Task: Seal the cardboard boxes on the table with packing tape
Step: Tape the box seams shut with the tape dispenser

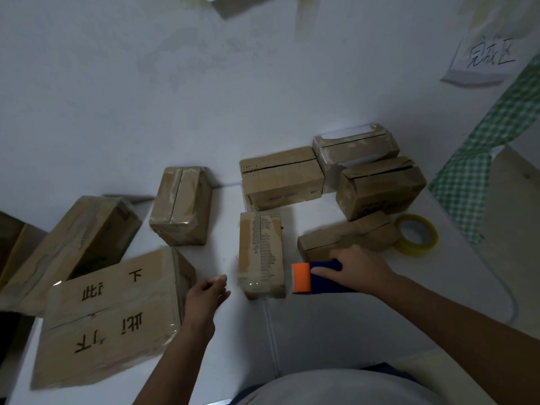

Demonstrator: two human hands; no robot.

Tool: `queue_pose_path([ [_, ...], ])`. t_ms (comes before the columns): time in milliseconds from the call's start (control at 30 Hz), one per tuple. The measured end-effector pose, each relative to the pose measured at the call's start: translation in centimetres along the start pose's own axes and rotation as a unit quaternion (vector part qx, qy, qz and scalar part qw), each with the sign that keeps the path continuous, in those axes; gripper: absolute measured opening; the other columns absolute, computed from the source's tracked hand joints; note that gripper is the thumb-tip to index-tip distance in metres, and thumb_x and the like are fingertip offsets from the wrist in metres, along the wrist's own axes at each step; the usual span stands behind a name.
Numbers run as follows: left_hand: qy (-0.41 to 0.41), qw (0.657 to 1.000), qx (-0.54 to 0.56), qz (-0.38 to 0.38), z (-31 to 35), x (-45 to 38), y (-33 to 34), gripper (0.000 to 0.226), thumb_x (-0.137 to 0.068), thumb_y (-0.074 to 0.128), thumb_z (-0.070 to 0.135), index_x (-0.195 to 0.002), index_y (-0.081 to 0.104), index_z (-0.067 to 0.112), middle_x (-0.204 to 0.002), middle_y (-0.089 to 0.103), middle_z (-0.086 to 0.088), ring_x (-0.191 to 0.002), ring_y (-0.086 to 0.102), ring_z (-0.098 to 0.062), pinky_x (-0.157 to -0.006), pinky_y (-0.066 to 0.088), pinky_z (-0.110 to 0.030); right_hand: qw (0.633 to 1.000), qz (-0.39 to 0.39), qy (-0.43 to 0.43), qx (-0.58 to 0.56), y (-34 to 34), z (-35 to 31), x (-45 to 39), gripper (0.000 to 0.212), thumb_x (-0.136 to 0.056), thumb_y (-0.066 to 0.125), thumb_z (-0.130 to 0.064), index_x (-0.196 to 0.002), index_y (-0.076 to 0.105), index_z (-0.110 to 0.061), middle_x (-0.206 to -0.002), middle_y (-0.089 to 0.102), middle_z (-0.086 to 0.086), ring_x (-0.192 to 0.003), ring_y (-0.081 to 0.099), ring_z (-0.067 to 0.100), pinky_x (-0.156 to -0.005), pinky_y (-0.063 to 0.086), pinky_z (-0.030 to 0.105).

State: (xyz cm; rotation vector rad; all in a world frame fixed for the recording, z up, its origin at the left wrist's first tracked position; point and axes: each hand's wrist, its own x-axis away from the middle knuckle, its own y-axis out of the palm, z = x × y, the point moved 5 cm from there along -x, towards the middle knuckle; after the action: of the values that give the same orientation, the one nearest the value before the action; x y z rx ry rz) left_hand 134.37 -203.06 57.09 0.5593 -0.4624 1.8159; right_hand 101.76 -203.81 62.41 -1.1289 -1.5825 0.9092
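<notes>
Several cardboard boxes lie on the white table point(321, 325). A narrow taped box point(261, 252) sits in the middle, between my hands. My right hand point(355, 268) is shut on a blue and orange tape dispenser point(317, 277), whose orange end is just right of that box. My left hand point(206, 295) hovers with loosely curled fingers, holding nothing, between the narrow box and a large box with black characters point(108, 317). A flat box point(347, 236) lies behind my right hand. A roll of yellowish packing tape point(416, 235) rests to its right.
More boxes stand behind: one upright with taped seam point(181, 206), one wide point(280, 178), a glossy taped one point(355, 149), another point(380, 187) at right. A long box point(76, 244) leans at far left. A paper label point(488, 58) hangs on the wall. Green checked cloth point(482, 147) drapes at right.
</notes>
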Motion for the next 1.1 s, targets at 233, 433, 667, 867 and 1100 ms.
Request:
queue_pose_path([
  [233,0.009,1.0,-0.023,0.014,-0.3,0.2,-0.6,0.014,-0.094,0.064,0.01,-0.097,0.066,-0.004,-0.088,0.06,-0.015,-0.084,0.06,-0.024,-0.071,0.052,-0.026,1.0,0.01,-0.012,0.022,0.7,-0.2,-0.3,0.068,-0.073,0.027,-0.09,-0.08,0.056,-0.029,-0.067,0.052,-0.011,-0.061,0.051,0.004,-0.05,0.035,0.024],
  [433,0.014,1.0,-0.01,0.021,-0.2,-0.2,0.0,0.01,-0.093,0.064,0.006,-0.092,0.066,-0.003,-0.086,0.059,-0.015,-0.08,0.057,-0.023,-0.073,0.053,-0.028,1.0,0.006,-0.01,0.024,1.1,-0.2,-0.9,0.064,-0.072,0.027,-0.09,-0.071,0.048,-0.03,-0.065,0.051,-0.011,-0.059,0.051,0.005,-0.05,0.037,0.025],
  [667,0.04,0.979,-0.199,0.003,-0.9,-0.3,1.3,0.038,-0.083,0.075,0.043,-0.102,0.06,0.013,-0.098,0.063,-0.003,-0.091,0.062,-0.019,-0.076,0.052,-0.031,0.997,-0.044,0.008,0.063,2.0,-0.6,-1.8,0.063,-0.078,0.031,-0.086,-0.076,0.051,-0.027,-0.068,0.05,-0.008,-0.064,0.052,0.01,-0.051,0.036,0.025],
  [867,0.051,0.964,-0.259,-0.014,0.0,-1.7,1.7,0.055,-0.079,0.079,0.046,-0.115,0.049,0.016,-0.108,0.055,-0.001,-0.096,0.054,-0.014,-0.078,0.043,-0.028,0.997,-0.062,0.027,0.043,3.5,-1.8,-2.1,0.067,-0.078,0.033,-0.085,-0.079,0.057,-0.023,-0.07,0.053,-0.006,-0.061,0.05,0.009,-0.051,0.035,0.026],
  [1100,0.01,0.961,-0.27,-0.057,0.1,-2.8,1.6,0.054,-0.079,0.079,0.043,-0.115,0.049,0.016,-0.115,0.054,-0.004,-0.101,0.053,-0.016,-0.076,0.042,-0.026,0.994,-0.082,0.066,0.006,4.8,-1.5,-1.8,0.071,-0.076,0.035,-0.086,-0.085,0.058,-0.019,-0.073,0.054,-0.004,-0.063,0.051,0.011,-0.05,0.032,0.023],
])
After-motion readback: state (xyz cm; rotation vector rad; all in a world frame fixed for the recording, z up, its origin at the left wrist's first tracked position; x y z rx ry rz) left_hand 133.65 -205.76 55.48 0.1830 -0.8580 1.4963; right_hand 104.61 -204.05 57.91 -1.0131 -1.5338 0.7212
